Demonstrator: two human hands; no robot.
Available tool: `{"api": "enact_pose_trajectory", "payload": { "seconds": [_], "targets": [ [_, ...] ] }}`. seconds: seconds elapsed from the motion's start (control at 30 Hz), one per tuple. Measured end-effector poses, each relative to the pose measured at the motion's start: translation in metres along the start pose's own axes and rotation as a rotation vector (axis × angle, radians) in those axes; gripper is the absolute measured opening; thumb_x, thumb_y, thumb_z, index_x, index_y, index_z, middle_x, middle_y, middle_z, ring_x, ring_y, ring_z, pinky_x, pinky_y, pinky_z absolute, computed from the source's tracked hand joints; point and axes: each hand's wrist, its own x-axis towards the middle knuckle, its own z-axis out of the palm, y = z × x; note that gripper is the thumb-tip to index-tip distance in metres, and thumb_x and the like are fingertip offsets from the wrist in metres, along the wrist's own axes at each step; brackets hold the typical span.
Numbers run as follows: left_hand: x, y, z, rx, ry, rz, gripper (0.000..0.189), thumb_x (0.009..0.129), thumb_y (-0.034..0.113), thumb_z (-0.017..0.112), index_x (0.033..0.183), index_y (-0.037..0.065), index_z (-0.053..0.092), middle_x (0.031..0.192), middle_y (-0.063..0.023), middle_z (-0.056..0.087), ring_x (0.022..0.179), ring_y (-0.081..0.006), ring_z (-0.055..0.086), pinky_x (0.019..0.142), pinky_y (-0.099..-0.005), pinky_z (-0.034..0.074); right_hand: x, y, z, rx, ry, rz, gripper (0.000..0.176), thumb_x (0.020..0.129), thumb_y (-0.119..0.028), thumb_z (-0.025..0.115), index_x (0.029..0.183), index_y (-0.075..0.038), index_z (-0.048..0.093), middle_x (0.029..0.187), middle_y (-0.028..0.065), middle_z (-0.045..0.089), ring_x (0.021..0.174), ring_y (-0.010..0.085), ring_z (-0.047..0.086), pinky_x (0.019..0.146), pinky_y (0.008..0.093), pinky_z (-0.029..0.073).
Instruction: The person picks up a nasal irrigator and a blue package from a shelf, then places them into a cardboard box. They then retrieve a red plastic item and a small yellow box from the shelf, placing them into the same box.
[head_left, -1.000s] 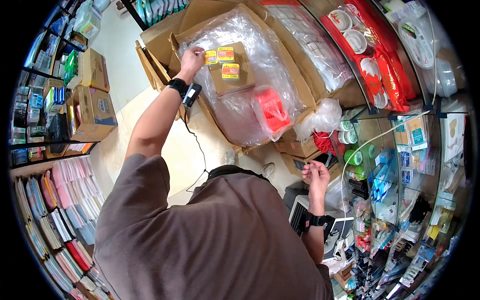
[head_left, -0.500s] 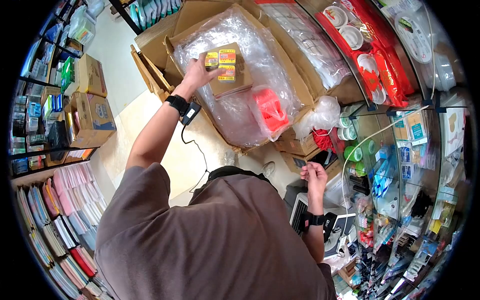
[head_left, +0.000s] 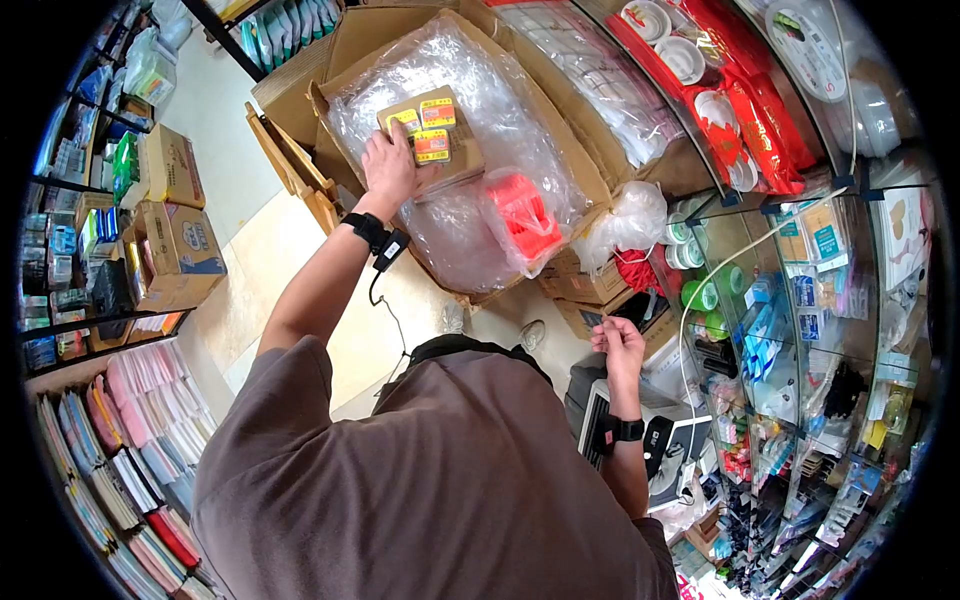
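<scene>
My left hand (head_left: pixel 390 168) lies at the left side of a small cardboard box (head_left: pixel 462 160), its fingers stretched over the edge and touching a yellow pack (head_left: pixel 403 122). Two more packs with yellow and orange labels, an upper pack (head_left: pixel 437 112) and a lower pack (head_left: pixel 432 147), rest on the box. Beneath is clear plastic wrap (head_left: pixel 455 235) inside a large open carton (head_left: pixel 568 150). Off to the right, my right hand (head_left: pixel 622 352) is raised with thumb and fingers pinched together. Whatever is between those fingertips is too small to make out.
Red goods in clear plastic (head_left: pixel 525 215) lie in the carton's near part. Glass shelves (head_left: pixel 780 340) crowded with packaged goods stand at right, with a white cable (head_left: pixel 740 262) across them. Cartons (head_left: pixel 180 255) and stacked folders (head_left: pixel 130 450) line the left.
My left hand has drawn back from over the packs to the box's left edge. The small dark flat piece seen at my right fingertips no longer shows clearly. The view has shifted slightly.
</scene>
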Motion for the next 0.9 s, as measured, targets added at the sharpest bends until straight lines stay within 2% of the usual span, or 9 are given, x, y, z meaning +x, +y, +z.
{"api": "enact_pose_trajectory", "payload": {
  "seconds": [0.2, 0.3, 0.33, 0.43, 0.53, 0.63, 0.73, 0.9],
  "targets": [
    [-0.011, 0.015, -0.008, -0.060, 0.017, -0.043, 0.117, 0.068, 0.050, 0.089, 0.152, -0.005, 0.030, 0.121, -0.0254, 0.053, 0.111, -0.0397, 0.058, 0.094, -0.0465, 0.049, -0.004, 0.004, -0.008, 0.016, 0.015, 0.008, 0.014, 0.100, -0.013, 0.062, 0.105, -0.001, 0.066, 0.087, 0.0073, 0.070, 0.067, 0.0124, 0.065, 0.060, 0.0258, 0.053],
    [-0.013, 0.011, -0.004, -0.109, 0.010, -0.026, 0.119, 0.067, 0.044, 0.091, 0.153, -0.006, 0.027, 0.121, -0.0295, 0.054, 0.106, -0.0418, 0.061, 0.091, -0.0452, 0.051, -0.004, 0.003, -0.016, 0.021, 0.032, 0.006, 0.014, 0.100, -0.013, 0.062, 0.105, 0.000, 0.066, 0.087, 0.0074, 0.070, 0.067, 0.0126, 0.065, 0.060, 0.0260, 0.053],
    [-0.015, 0.008, 0.000, -0.241, 0.035, 0.044, 0.109, 0.072, 0.034, 0.089, 0.152, -0.005, 0.026, 0.120, -0.0333, 0.055, 0.103, -0.0450, 0.064, 0.087, -0.0462, 0.054, -0.006, 0.003, -0.016, 0.025, 0.038, 0.009, 0.014, 0.101, -0.013, 0.061, 0.105, 0.000, 0.066, 0.087, 0.0074, 0.070, 0.068, 0.0127, 0.065, 0.060, 0.0261, 0.053],
    [-0.017, 0.014, 0.008, -0.333, 0.134, 0.162, 0.095, 0.078, 0.024, 0.084, 0.148, -0.006, 0.028, 0.117, -0.0344, 0.058, 0.100, -0.0472, 0.065, 0.086, -0.0489, 0.054, -0.003, 0.011, -0.023, 0.000, 0.029, 0.000, 0.015, 0.101, -0.015, 0.061, 0.106, -0.002, 0.067, 0.086, 0.0053, 0.071, 0.068, 0.0115, 0.066, 0.060, 0.0248, 0.053],
    [-0.014, 0.024, 0.006, -0.358, 0.126, 0.134, 0.086, 0.081, 0.021, 0.080, 0.144, -0.008, 0.029, 0.112, -0.0326, 0.062, 0.100, -0.0471, 0.065, 0.084, -0.0501, 0.054, -0.002, 0.014, -0.026, -0.001, 0.014, 0.007, 0.015, 0.101, -0.015, 0.061, 0.106, -0.002, 0.067, 0.087, 0.0056, 0.071, 0.068, 0.0116, 0.066, 0.060, 0.0248, 0.053],
    [-0.009, 0.035, 0.011, -0.378, 0.085, 0.072, 0.084, 0.081, 0.022, 0.080, 0.141, -0.010, 0.030, 0.107, -0.0315, 0.065, 0.099, -0.0460, 0.066, 0.084, -0.0494, 0.054, -0.002, 0.007, -0.029, 0.001, 0.024, 0.019, 0.012, 0.099, -0.009, 0.059, 0.104, 0.000, 0.066, 0.087, 0.0074, 0.070, 0.069, 0.0130, 0.066, 0.060, 0.0264, 0.054],
    [-0.008, 0.043, 0.010, -0.376, 0.045, 0.036, 0.082, 0.082, 0.025, 0.080, 0.138, -0.010, 0.032, 0.104, -0.0306, 0.066, 0.098, -0.0457, 0.067, 0.082, -0.0494, 0.054, 0.001, 0.007, -0.035, 0.011, 0.002, 0.012, 0.013, 0.100, -0.010, 0.059, 0.105, 0.000, 0.066, 0.087, 0.0075, 0.070, 0.069, 0.0130, 0.066, 0.060, 0.0265, 0.054],
    [-0.015, 0.035, 0.005, -0.457, 0.111, 0.070, 0.070, 0.087, 0.032, 0.077, 0.131, -0.007, 0.039, 0.104, -0.0296, 0.067, 0.096, -0.0454, 0.067, 0.081, -0.0492, 0.055, 0.006, 0.008, -0.047, -0.044, -0.003, -0.001, 0.014, 0.101, -0.013, 0.060, 0.106, -0.002, 0.066, 0.087, 0.0068, 0.071, 0.069, 0.0123, 0.065, 0.061, 0.0254, 0.054]
  ]
}}
